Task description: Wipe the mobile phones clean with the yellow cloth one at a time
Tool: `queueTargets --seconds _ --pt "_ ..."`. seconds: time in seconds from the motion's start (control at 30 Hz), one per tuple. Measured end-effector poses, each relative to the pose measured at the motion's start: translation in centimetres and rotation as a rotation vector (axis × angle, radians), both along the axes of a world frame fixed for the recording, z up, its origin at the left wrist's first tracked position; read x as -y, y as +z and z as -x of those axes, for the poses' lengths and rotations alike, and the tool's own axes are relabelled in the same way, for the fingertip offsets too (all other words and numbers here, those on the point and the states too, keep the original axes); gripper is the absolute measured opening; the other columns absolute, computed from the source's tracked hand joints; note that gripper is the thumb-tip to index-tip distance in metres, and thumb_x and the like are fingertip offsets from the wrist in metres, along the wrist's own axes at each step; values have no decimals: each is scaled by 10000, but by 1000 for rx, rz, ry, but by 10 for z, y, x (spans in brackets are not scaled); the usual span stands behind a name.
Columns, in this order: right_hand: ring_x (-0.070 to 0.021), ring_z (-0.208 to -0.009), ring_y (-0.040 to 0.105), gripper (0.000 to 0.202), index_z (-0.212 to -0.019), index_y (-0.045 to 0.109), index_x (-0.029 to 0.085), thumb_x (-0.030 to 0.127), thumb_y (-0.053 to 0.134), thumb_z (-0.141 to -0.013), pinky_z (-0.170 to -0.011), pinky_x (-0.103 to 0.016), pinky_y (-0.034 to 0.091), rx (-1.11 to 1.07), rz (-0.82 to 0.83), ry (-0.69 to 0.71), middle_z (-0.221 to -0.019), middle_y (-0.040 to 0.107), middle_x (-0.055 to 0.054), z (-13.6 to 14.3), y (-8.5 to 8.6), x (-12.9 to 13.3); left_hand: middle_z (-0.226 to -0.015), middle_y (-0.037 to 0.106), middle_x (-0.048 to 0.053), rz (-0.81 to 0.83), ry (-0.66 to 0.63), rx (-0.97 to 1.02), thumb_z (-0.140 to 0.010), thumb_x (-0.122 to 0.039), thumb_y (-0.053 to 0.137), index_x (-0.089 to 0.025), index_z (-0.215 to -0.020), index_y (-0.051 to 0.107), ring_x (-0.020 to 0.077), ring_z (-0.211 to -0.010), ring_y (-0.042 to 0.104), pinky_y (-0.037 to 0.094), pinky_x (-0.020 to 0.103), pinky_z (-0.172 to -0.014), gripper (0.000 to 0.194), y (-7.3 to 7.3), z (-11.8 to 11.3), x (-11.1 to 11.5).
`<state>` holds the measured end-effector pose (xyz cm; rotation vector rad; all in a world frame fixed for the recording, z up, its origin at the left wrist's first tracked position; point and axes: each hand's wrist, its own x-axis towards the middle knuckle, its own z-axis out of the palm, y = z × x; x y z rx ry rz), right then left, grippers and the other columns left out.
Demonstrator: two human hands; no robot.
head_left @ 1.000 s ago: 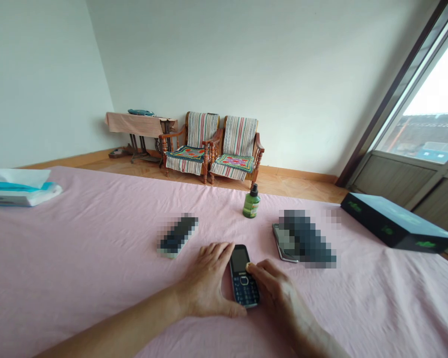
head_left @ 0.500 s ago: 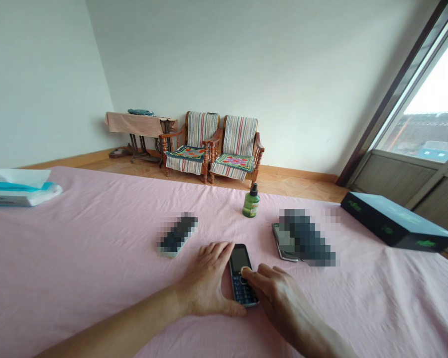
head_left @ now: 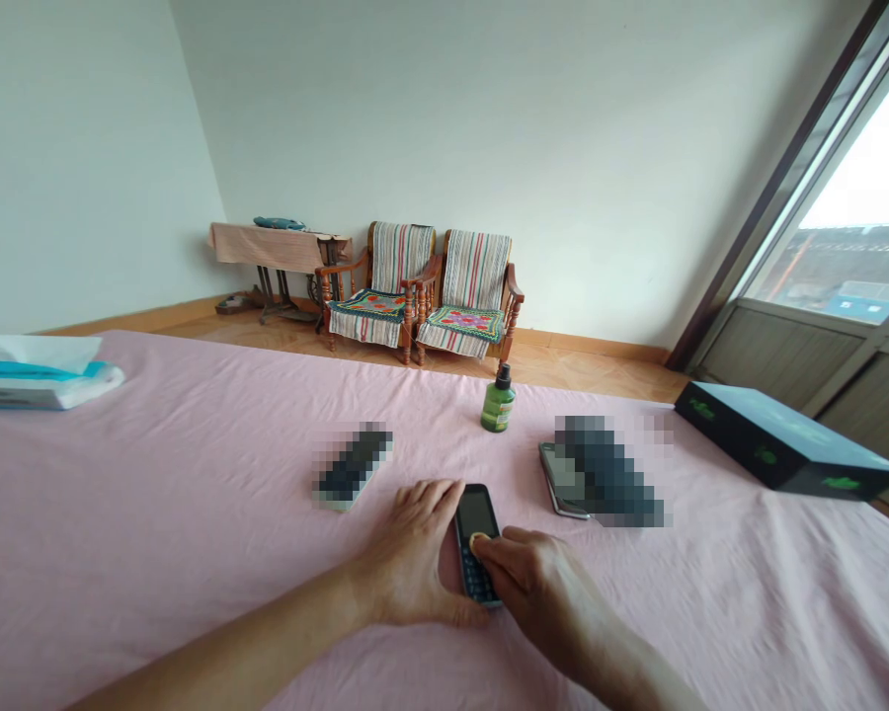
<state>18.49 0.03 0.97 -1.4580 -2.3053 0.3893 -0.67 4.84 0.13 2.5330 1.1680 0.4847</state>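
Note:
A black keypad phone (head_left: 478,513) lies on the pink cloth (head_left: 214,464), screen up. My left hand (head_left: 415,553) frames its left side, fingertips at the top edge and thumb near the bottom, with thumb and fingers spread apart. My right hand (head_left: 537,573) is over the phone's keys, its fingers pinched on a small round yellowish object (head_left: 480,544) that rests against the phone below the screen. What the round object is cannot be made out.
Behind stands a green bottle (head_left: 497,403). A blurred-out phone (head_left: 356,466) lies left, another device (head_left: 561,479) partly under a pixelated dark item (head_left: 618,474) right. Farther out are a black box (head_left: 785,444) and a tissue pack (head_left: 51,380).
My right hand has shifted slightly left over the phone, and the round object with it. My left hand has stayed in place.

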Motion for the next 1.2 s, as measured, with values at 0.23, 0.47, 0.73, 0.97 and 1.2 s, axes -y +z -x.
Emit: queueTargets --seconds 0.23,0.47,0.73,0.97,1.2 --pt "-103 -587 538 254 -671 569 189 145 449 -890 -540 -246 244 -22 -14 -39 -637 594 12 -2 -2 -2 -1393 413 174 24 -6 0 -490 -737 713 -149 -1410 331 393 -1251 384 287 533 -1052 1157 4 0 2" --pt "-108 -629 531 187 -705 563 207 122 499 -858 -577 -243 251 -2 -61 4 -670 611 28 16 -4 0 -1366 438 161 15 8 3 -468 -615 775 -165 -1406 330 381 -1228 406 302 535 -1041 1132 4 -1 1" --pt "-119 -619 558 250 -664 577 196 143 470 -883 -575 -252 254 20 -43 -66 -648 633 12 2 1 -2 -1393 415 164 13 0 6 -468 -686 752 -164 -1407 331 389 -1252 382 289 535 -1049 1154 3 -1 1" --pt "-127 -675 575 191 -763 619 227 144 496 -881 -603 -241 276 39 -50 0 -709 652 17 11 -1 1 -1373 432 157 -18 3 15 -459 -624 781 -168 -1412 316 372 -1231 401 302 514 -1043 1154 -1 0 0" --pt "-128 -662 581 225 -737 622 211 131 469 -882 -604 -248 282 59 -55 -38 -687 655 3 6 1 0 -1388 420 166 8 0 12 -466 -690 746 -164 -1407 333 385 -1243 388 294 523 -1048 1154 2 0 1"
